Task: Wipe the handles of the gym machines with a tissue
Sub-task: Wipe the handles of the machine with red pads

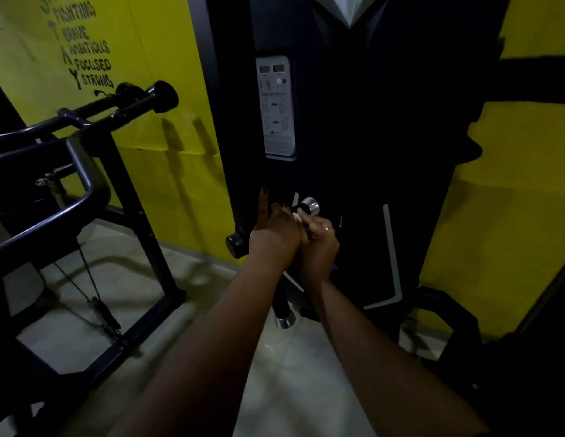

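One tissue (294, 215) pinched by right hand (320, 247); left hand (274, 234) grip unclear; wall (167, 74): "FOCUSED STRONG".

Bright yellow painted walls (167, 42) stand left and right in dim light. The left one carries hand-painted black lettering (85, 48) reading FIGHTING, BRAVE, AMBITIOUS, FOCUSED, STRONG. Soft shadows fall across its lower part. The pale glossy tiled floor (274, 373) shows dull reflections. At left stands a black tubular steel frame (87, 176) strung with thin dark cables (88, 272).

Tissue (294, 215) mostly hidden behind left hand (274, 230); placard (276, 105) print illegible
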Demonstrator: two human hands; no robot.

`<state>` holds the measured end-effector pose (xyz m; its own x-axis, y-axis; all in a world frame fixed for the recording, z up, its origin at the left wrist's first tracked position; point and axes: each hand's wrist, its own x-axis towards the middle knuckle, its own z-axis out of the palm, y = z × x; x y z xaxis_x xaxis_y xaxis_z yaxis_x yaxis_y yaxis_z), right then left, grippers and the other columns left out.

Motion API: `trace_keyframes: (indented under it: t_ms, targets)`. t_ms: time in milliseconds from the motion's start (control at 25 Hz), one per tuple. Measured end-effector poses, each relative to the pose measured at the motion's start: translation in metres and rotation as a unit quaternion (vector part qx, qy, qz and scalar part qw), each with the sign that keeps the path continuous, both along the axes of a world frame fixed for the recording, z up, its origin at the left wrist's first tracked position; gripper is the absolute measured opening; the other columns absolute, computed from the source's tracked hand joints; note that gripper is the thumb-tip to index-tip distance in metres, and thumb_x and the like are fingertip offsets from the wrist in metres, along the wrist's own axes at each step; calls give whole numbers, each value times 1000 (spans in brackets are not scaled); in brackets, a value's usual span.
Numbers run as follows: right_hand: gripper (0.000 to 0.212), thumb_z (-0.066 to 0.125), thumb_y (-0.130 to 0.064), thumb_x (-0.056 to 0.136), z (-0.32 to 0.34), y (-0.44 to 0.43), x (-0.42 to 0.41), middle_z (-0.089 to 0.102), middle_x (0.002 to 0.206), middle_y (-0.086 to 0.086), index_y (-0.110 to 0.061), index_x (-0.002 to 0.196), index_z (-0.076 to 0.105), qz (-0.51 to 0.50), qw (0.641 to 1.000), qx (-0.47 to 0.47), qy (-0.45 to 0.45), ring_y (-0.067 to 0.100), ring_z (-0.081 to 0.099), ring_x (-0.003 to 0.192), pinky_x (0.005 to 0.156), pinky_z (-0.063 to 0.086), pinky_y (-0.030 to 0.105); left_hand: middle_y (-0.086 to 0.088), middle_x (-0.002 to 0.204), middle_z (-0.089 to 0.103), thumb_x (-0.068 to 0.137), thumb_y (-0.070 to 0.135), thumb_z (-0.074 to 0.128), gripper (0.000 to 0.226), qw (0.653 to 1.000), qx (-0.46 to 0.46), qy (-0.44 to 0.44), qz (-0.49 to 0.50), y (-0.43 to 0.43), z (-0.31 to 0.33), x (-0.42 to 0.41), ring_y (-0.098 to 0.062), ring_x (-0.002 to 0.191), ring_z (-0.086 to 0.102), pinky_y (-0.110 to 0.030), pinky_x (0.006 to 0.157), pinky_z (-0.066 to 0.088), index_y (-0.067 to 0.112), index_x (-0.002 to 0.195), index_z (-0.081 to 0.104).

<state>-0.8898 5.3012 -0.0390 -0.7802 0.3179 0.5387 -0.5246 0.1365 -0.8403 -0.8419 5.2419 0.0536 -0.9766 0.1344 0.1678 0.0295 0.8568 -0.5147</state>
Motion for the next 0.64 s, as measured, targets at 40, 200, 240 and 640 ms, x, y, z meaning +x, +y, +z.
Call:
trace_keyframes:
  t_ms: [40, 200, 240, 640]
  targets:
    - [20, 66, -13, 89, 0, -6, 6, 64, 100, 10, -12, 108, 74, 14, 1000, -23, -13, 19, 65, 90, 79, 52, 30, -11, 136, 43, 100, 27, 33, 50, 1000, 16, -2, -1, -1, 1, -1, -32, 134, 29, -55, 87, -36, 9, 147, 31]
    - [19, 69, -13, 87, 5, 12, 17, 66, 97, 4, -18, 104, 75, 18, 999, 34, -39, 10, 65, 87, 80, 53, 30, -15, 147, 33, 101, 24, 33, 54, 999, -4, 9, -33, -9, -2, 4, -34, 143, 18, -55, 86, -37, 7, 150, 22]
    - [21, 70, -16, 86, 6, 21, 18, 67, 99, 3, -21, 106, 75, -5, 998, 45, -51, 12, 66, 89, 83, 54, 34, -15, 151, 29, 101, 24, 32, 54, 998, 19, 24, -54, -11, -6, 7, -33, 146, 12, -54, 89, -37, 7, 151, 19]
    - [19, 71, -12, 86, 33, 104, 124, 74, 96, -5, -16, 104, 75, -80, 990, -97, -71, 3, 68, 93, 77, 55, 19, 15, 92, 65, 96, 17, 58, 23, 677, 688, 59, -255, 61, -53, 68, 10, 80, 60, -9, 73, 48, 17, 117, 66]
